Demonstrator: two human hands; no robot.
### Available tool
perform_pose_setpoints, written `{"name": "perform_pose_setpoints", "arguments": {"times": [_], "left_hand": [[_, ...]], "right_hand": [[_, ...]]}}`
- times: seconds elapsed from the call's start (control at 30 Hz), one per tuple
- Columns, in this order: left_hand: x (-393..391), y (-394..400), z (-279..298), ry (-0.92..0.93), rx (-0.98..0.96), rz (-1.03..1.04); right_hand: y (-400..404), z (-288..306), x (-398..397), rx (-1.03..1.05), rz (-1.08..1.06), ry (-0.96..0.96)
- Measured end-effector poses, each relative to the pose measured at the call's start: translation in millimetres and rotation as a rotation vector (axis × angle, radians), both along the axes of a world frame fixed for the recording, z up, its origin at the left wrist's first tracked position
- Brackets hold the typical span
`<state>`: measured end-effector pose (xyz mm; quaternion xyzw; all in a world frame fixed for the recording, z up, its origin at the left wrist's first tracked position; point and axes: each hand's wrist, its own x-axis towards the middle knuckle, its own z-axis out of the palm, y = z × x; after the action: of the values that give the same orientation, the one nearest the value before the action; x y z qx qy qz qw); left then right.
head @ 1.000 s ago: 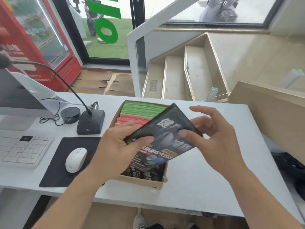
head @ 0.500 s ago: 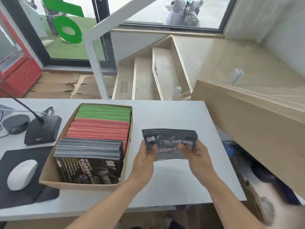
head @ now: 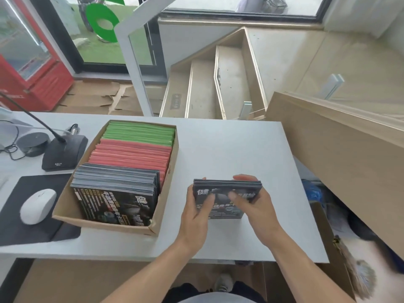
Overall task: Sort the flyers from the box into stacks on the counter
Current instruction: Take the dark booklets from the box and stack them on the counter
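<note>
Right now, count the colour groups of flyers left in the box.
3: green flyers at the far end of the box, red flyers in the middle, dark flyers nearest. Anything underneath is hidden.

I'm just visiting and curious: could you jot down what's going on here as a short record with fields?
Place: white counter
Box: cardboard, holds green flyers at the back, red flyers in the middle, dark flyers in front
Held: bundle of dark flyers, right of the box
Left hand: grips the bundle
Right hand: grips the bundle
Nearby: mouse, desk microphone
</note>
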<state>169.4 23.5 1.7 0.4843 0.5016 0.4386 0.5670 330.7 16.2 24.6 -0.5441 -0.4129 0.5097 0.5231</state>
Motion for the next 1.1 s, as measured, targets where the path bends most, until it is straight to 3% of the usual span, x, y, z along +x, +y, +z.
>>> {"name": "perform_pose_setpoints", "arguments": {"times": [0.17,0.53,1.1], "left_hand": [[-1.8,8.9,4.2,0.066,0.095,0.091],[-4.2,23.1,17.3,0.017,0.149,0.147],[-9.6,41.9,3.7,0.042,-0.031,0.085]], "right_hand": [[3.5,-3.0,8.1,0.051,0.009,0.047],[26.4,7.4,-4.2,0.076,0.052,0.068],[43.4,4.2,-16.4,-0.029,-0.036,0.083]]}}
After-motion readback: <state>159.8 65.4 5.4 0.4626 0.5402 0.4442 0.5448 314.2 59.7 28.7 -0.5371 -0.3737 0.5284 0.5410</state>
